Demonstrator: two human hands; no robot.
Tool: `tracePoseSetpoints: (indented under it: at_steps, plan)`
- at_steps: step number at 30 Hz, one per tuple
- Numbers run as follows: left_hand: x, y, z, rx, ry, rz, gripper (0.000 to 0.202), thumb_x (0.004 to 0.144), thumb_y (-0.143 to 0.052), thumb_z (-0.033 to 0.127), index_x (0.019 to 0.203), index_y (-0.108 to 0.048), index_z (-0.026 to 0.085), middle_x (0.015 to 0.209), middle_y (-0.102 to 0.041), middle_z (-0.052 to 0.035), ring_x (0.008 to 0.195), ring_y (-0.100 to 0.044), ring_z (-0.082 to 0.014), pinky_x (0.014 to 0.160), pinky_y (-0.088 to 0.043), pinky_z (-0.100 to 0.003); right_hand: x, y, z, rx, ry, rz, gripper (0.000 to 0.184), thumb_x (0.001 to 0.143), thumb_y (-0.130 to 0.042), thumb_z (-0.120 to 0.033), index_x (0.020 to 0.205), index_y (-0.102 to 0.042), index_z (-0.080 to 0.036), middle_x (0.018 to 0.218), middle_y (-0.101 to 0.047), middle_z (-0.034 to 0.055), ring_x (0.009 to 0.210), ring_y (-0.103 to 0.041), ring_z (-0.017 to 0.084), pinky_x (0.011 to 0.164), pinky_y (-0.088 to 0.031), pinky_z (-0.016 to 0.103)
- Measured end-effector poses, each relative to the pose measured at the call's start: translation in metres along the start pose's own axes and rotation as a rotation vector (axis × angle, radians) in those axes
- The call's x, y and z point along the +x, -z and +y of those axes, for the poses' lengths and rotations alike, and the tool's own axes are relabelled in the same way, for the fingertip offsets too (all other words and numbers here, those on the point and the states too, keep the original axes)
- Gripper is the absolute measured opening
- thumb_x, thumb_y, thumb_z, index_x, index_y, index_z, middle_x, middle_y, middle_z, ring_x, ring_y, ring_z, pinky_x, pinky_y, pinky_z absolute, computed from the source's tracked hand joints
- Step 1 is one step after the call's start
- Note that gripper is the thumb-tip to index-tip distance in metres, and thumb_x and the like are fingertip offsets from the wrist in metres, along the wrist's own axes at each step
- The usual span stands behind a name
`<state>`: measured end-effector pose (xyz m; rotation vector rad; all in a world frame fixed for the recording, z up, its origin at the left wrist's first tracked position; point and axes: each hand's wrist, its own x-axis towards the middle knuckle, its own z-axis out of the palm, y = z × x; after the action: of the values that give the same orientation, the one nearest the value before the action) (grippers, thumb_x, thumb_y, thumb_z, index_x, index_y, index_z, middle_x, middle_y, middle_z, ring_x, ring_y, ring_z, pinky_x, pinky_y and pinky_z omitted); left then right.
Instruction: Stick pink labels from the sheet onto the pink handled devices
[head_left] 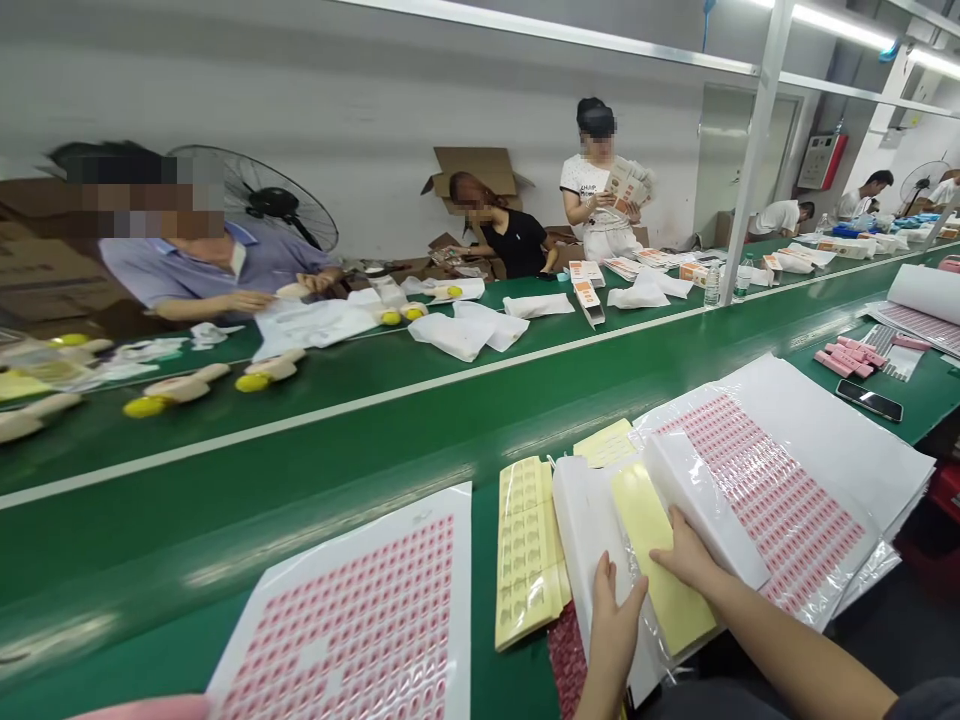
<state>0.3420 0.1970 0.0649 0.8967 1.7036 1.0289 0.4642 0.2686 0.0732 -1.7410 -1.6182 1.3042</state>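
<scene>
My left hand point(616, 612), thumb and fingers apart, lies over a white packet point(585, 515) with clear plastic along its edge. Just to the right, my right hand point(686, 552) rests on a long pale yellow sheet point(664, 600), its thumb pointing left. Its fingers are stretched out against a white folded bundle point(694, 490) on the sheet's right side. I cannot see either hand gripping anything. Beside the packet stands a stack of yellow sticker sheets point(525, 550). Under the bundle lies a large white sheet of pink oval stickers point(795, 500) in shiny plastic.
Another pink sticker sheet point(375, 610) lies front left. A phone point(868, 400) and pink pieces point(851, 356) lie at right. Beyond the green conveyor belt point(337, 470), people work among white bags point(450, 335) and yellow-tipped items point(176, 390). A metal post point(757, 150) rises at the line.
</scene>
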Motion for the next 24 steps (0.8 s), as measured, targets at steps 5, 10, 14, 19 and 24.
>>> tracePoseSetpoints:
  at_steps: [5, 10, 14, 19, 24]
  plan:
    - [-0.003, 0.002, 0.013, 0.037, -0.114, 0.002, 0.061, 0.077, -0.049, 0.035, 0.131, -0.030, 0.014, 0.145, -0.030, -0.0155, 0.135, -0.023, -0.0247, 0.109, -0.024, -0.039, 0.008, 0.001, 0.006, 0.068, -0.014, -0.017, 0.032, 0.079, -0.049, -0.021, 0.110, -0.050, -0.011, 0.110, -0.064, 0.0134, 0.099, -0.063, 0.020, 0.080, -0.050, 0.028]
    - [0.002, 0.003, 0.018, 0.056, -0.192, 0.133, 0.065, 0.072, -0.052, 0.037, 0.129, -0.033, 0.013, 0.148, -0.021, -0.0160, 0.138, -0.013, -0.0256, 0.111, -0.016, -0.039, 0.016, -0.003, 0.009, -0.021, -0.024, 0.068, 0.029, 0.088, -0.034, -0.024, 0.108, -0.050, -0.010, 0.103, -0.064, 0.0163, 0.096, -0.063, 0.023, 0.079, -0.048, 0.034]
    - [0.022, 0.012, 0.018, 0.012, -0.049, 0.120, 0.076, 0.073, -0.051, 0.040, 0.134, -0.021, 0.008, 0.145, -0.024, -0.0239, 0.132, -0.030, -0.0302, 0.098, -0.039, -0.042, 0.016, -0.004, 0.004, -0.164, 0.039, 0.138, 0.038, 0.080, -0.047, -0.016, 0.118, -0.047, -0.011, 0.115, -0.057, 0.0182, 0.109, -0.055, 0.029, 0.092, -0.040, 0.041]
    - [0.039, 0.015, 0.019, -0.018, 0.016, -0.029, 0.057, 0.071, -0.054, 0.039, 0.119, -0.047, 0.009, 0.125, -0.054, -0.0215, 0.107, -0.057, -0.0310, 0.080, -0.052, -0.042, 0.004, -0.012, -0.007, -0.297, 0.198, 0.144, 0.054, 0.071, -0.057, -0.008, 0.124, -0.048, -0.016, 0.135, -0.042, 0.0150, 0.127, -0.034, 0.030, 0.107, -0.024, 0.043]
    - [0.037, -0.003, 0.011, 0.001, -0.077, -0.103, 0.030, 0.076, -0.049, 0.034, 0.093, -0.066, 0.017, 0.109, -0.067, -0.0092, 0.111, -0.056, -0.0252, 0.099, -0.039, -0.039, 0.004, -0.018, -0.007, -0.347, 0.218, 0.095, 0.031, 0.071, -0.056, -0.005, 0.099, -0.065, -0.014, 0.107, -0.061, 0.0151, 0.108, -0.050, 0.031, 0.094, -0.037, 0.045]
